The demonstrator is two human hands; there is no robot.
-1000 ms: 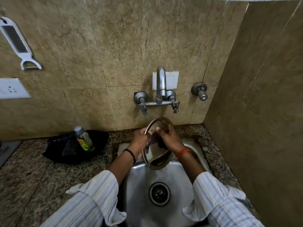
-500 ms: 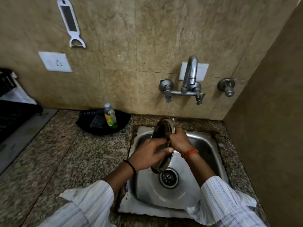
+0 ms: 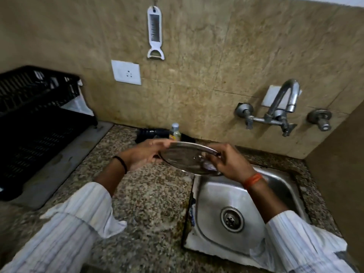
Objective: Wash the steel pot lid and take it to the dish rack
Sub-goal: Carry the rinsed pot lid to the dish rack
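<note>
— Both hands are on it. The left hand (image 3: 146,154) has its fingers curled round the lid's left rim, and the right hand (image 3: 229,161) is pinched on the right rim, thumb on top.

— And the lid (image 3: 189,159) itself?

— Held nearly flat in the air, over the left edge of the sink (image 3: 212,196) and the stone counter (image 3: 151,198). Nothing under it is touching it. No water seems to be coming from the tap (image 3: 283,103), so I'd say the washing is done and this is the carry.

— Where does it go?

— The black dish rack (image 3: 37,107) stands far left on the counter, well apart from the lid. I'd tip the lid a little over the sink first so it drips there, not across the counter.

— Wet steel, though.

— Slippery, likely. Keep both grips on the rim until it's over the rack. There's a small bottle (image 3: 175,131) by the wall just behind the lid; travel on the near side of it.
</note>
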